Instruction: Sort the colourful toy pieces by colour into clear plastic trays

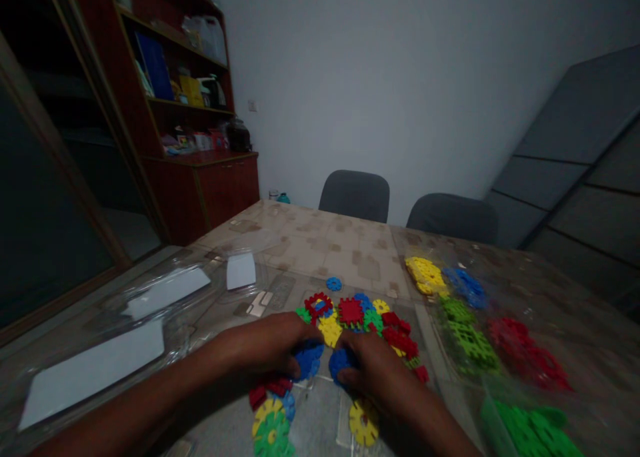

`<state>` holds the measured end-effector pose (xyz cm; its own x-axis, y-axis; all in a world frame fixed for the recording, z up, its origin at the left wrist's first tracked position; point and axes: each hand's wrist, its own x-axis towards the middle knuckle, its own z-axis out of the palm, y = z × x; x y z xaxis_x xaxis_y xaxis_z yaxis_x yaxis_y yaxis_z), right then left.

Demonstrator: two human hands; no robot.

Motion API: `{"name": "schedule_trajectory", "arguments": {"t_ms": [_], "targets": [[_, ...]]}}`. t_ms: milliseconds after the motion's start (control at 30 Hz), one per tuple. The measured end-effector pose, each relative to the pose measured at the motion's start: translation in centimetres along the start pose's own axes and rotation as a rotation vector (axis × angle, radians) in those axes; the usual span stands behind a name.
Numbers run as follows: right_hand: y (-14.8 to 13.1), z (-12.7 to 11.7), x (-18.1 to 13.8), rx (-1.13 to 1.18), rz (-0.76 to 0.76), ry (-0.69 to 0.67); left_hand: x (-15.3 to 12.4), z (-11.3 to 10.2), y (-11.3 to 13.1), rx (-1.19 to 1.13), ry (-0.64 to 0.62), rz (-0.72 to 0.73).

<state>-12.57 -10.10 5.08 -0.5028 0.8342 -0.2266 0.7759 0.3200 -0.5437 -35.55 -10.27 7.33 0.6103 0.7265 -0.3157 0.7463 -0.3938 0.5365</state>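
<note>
My left hand (277, 342) is closed, thumb against fingers, on a blue notched disc (309, 362); it may be more than one piece. A small gap to the right, my right hand (367, 360) pinches another blue notched disc (340, 366). Just beyond the hands lies a pile of plastic building pieces, with a yellow disc (330, 330), a red square piece (351, 312) and a green disc (373, 320) in it. Nearer me, a yellow disc (364, 422) lies below my right wrist, and a green disc (273, 436) overlaps other pieces on the left.
Clear bags on the right hold yellow pieces (426, 275), blue pieces (465, 287), green pieces (470, 340) and red pieces (527, 352). A tub (493, 420) of green pieces stands front right. Clear packaging with white cards (95, 376) covers the left side. Grey chairs (355, 194) stand behind the table.
</note>
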Motion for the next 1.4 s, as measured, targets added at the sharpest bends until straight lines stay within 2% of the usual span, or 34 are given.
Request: {"name": "schedule_trajectory", "arguments": {"t_ms": [100,233,367,533,667,867,1000,1100,1267,1400], "targets": [[0.1,0.0,0.0,-0.013,-0.008,-0.011,0.2,0.3,0.0,0.036,0.017,-0.005],[0.1,0.0,0.1,-0.038,-0.002,-0.010,0.2,0.5,-0.1,0.113,0.051,-0.109],[0.0,0.0,0.2,-0.049,-0.007,-0.017,0.4,0.6,-0.3,0.089,0.050,-0.133],[-0.1,-0.1,-0.1,-0.037,-0.013,-0.015,0.6,0.8,-0.7,0.004,0.037,-0.051],[-0.1,-0.3,-0.2,0.006,-0.021,0.004,0.7,0.8,-0.7,-0.059,0.099,0.021],[-0.2,-0.4,0.2,0.285,-0.121,0.076,1.2,1.0,-0.6,-0.335,0.214,-0.022],[-0.3,-0.5,0.4,0.363,-0.163,0.172,1.6,1.7,-0.6,-0.669,0.218,-0.052],[-0.5,-0.7,0.3,0.386,-0.181,0.232,1.9,2.0,-0.6,-0.786,0.228,-0.057],[-0.4,-0.8,0.3,0.519,-0.281,0.175,2.3,2.3,-0.5,-0.919,0.188,0.003],[-0.3,-0.8,0.2,0.522,-0.295,0.170,2.2,2.3,-0.1,-0.984,0.248,0.041]]}}
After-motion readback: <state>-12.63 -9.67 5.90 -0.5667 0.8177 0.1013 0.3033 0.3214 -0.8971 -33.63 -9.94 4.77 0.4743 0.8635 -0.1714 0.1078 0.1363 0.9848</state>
